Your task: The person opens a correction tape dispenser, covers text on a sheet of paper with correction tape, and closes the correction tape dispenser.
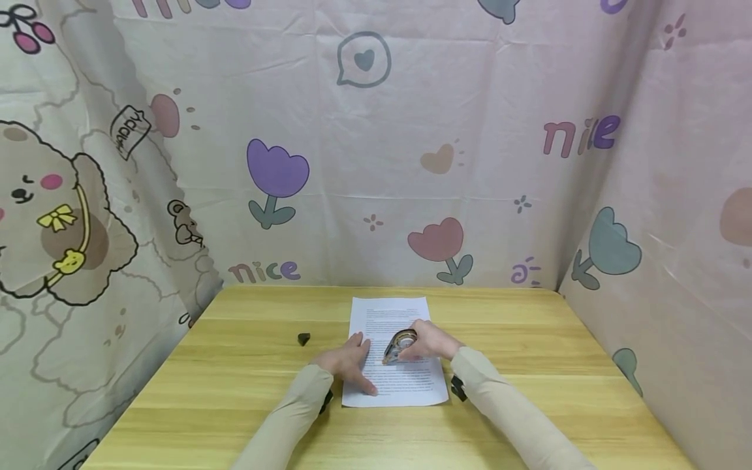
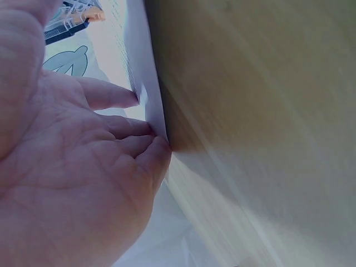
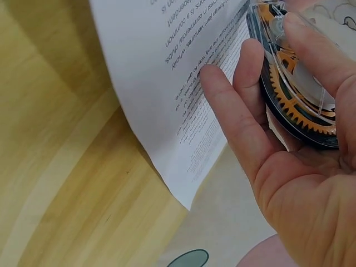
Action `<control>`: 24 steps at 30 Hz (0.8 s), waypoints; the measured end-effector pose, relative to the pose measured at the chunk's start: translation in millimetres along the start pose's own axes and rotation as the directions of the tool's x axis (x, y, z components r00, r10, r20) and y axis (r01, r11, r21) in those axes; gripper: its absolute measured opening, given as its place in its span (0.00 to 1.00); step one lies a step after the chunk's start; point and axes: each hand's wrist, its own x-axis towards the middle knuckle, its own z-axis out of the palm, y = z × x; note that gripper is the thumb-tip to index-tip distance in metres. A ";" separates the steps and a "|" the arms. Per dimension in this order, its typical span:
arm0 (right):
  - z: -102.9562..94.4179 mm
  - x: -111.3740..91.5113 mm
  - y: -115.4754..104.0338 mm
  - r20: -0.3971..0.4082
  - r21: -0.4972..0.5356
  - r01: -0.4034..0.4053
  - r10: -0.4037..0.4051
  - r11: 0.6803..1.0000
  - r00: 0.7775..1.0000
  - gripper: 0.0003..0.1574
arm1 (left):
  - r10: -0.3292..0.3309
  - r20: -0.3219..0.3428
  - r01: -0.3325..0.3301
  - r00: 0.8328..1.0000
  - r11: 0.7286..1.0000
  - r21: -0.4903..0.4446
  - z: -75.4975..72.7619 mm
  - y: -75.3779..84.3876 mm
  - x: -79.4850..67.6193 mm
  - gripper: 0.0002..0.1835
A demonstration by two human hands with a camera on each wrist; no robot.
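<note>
A printed sheet of paper (image 1: 405, 397) lies lengthwise on the wooden table. Spread fingers of my left hand (image 1: 348, 363) rest on its left side, thumb near the lower edge. In the left wrist view, those fingertips meet the paper's edge (image 2: 146, 67). My right hand (image 1: 433, 341) grips a correction tape dispenser (image 1: 401, 341), its tip pointing down and left at the middle of the text. The right wrist view shows its clear case and orange gear (image 3: 289, 92) between thumb and fingers, with other fingers (image 3: 231, 105) extended over the print.
Left of the sheet, a small black piece (image 1: 303, 339) sits on the wooden table (image 1: 247, 391). Patterned cloth (image 1: 364, 163) hangs behind the table and along both sides. Each wrist carries a small dark device, partly hidden by the sleeves.
</note>
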 end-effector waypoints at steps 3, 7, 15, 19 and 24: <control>0.6 -0.3 1.0 0.004 0.003 0.002 -0.002 1.000 1.000 0.18 | -0.002 0.002 0.002 1.000 1.000 0.005 0.2 0.3 -0.5 0.65; 0.9 -0.9 1.3 0.005 0.013 -0.002 0.002 1.000 1.000 0.18 | 0.000 0.003 0.000 1.000 1.000 0.003 0.6 -0.2 -0.1 0.65; -0.3 -0.7 2.8 -0.012 -0.001 -0.003 0.003 1.000 1.000 0.21 | -0.002 -0.003 0.002 1.000 1.000 -0.005 0.1 -0.6 1.1 0.65; -1.1 -1.6 3.1 -0.012 0.003 -0.003 0.003 1.000 1.000 0.20 | -0.009 -0.005 0.009 1.000 1.000 -0.010 -0.3 -0.4 0.6 0.65; -1.6 -4.8 3.4 -0.010 0.014 -0.005 0.005 1.000 1.000 0.19 | -0.007 0.004 0.007 1.000 1.000 -0.002 0.2 -0.2 -0.6 0.65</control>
